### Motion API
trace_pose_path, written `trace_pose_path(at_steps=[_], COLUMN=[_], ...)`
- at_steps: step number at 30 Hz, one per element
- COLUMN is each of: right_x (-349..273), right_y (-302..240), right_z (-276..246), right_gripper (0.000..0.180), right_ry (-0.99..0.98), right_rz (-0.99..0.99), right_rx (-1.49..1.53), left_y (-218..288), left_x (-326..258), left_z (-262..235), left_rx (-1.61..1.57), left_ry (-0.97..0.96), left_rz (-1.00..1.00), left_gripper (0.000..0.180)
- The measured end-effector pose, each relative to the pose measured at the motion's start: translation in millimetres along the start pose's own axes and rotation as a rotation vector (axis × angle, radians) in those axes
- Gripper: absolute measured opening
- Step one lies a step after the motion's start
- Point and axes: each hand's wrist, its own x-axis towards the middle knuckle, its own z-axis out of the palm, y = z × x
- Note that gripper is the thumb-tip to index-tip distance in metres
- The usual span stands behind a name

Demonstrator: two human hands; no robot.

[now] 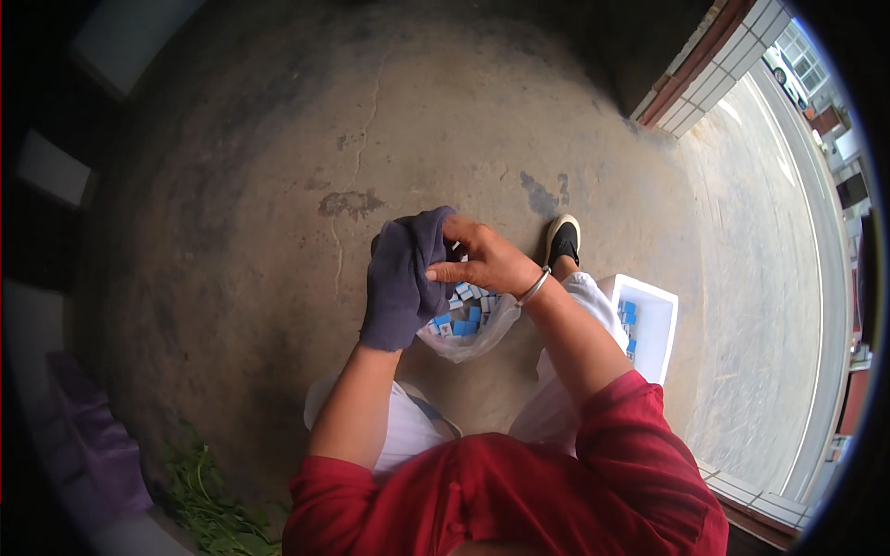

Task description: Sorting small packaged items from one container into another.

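Observation:
A dark purple-grey cloth [400, 278], soft and sleeve-like, covers my left hand down to the wrist, where my bare left forearm [357, 398] comes out. The left fingers are hidden inside it. My right hand [487, 259] is closed on the cloth's folded edge from the right side, thumb toward me, with a silvery bangle [535, 287] on the wrist. Beneath both hands sits a clear plastic bag [471, 347] between my legs. Small blue-and-white pieces [466, 320] fill it, looking like little boxes; the hands and cloth hide part of them.
To the right of my leg stands a white foam box [656, 324] holding more blue pieces [629, 320]. My shoe [563, 239] rests on the concrete floor [260, 241]. Green leafy stalks [209, 491] lie at lower left, near a purple object [97, 435]. A tiled pillar [714, 79] borders the doorway.

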Motion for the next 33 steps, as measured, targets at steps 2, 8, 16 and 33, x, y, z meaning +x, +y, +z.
trace_pose_path(at_steps=[2, 8, 16, 33], right_x=[-0.9, 1.3, 1.3, -3.8], right_y=[-10.4, -1.3, -20.1, -13.7], right_z=[-0.5, 0.3, 5.7, 7.1], right_gripper=[0.033, 0.032, 0.030, 0.026], right_ry=[-0.051, 0.118, 0.132, 0.135], right_rz=[0.087, 0.260, 0.309, 0.454], right_rx=[-0.107, 0.399, 0.738, 1.040], left_y=[2.7, 21.2, 25.2, 16.6], left_x=[2.9, 11.4, 1.9, -8.4], left_z=[-1.8, -6.9, -16.7, -5.3], left_rx=[-0.035, -0.106, 0.050, -1.472], left_ry=[-0.036, -0.012, 0.150, 0.268], left_rz=[-0.008, -0.029, 0.083, -0.540], left_gripper=[0.031, 0.034, 0.029, 0.035])
